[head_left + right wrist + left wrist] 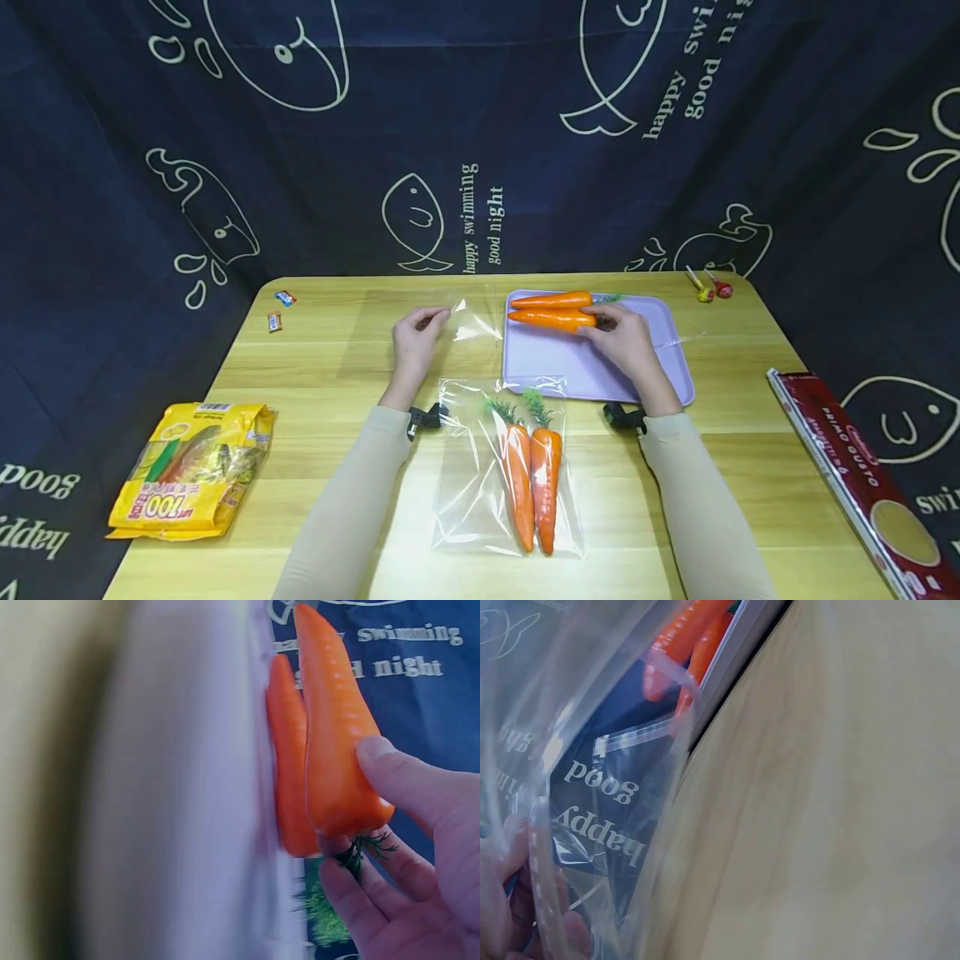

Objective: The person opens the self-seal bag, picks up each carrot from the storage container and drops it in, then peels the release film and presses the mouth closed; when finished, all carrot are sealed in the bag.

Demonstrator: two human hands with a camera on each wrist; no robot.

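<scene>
In the head view my left hand [414, 343] pinches the edge of a clear plastic bag [474, 323], left of a lilac tray [592, 367]. The left wrist view shows the bag's see-through film [622, 795] beside the fingers. My right hand [628, 340] grips an orange carrot [546, 320] near its leafy top, over the tray. The right wrist view has the thumb pressed on this carrot [337, 750]. Behind it on the tray lies another carrot [551, 301]. Nearer me, a second clear bag [468, 500] holds two carrots [546, 483] side by side, green tops pointing away.
A yellow snack packet [191, 475] lies at the left edge, with two small wrapped candies [275, 322] farther back. Two lollipops [705, 294] are at the back right corner. A long red package [862, 475] lies along the right edge.
</scene>
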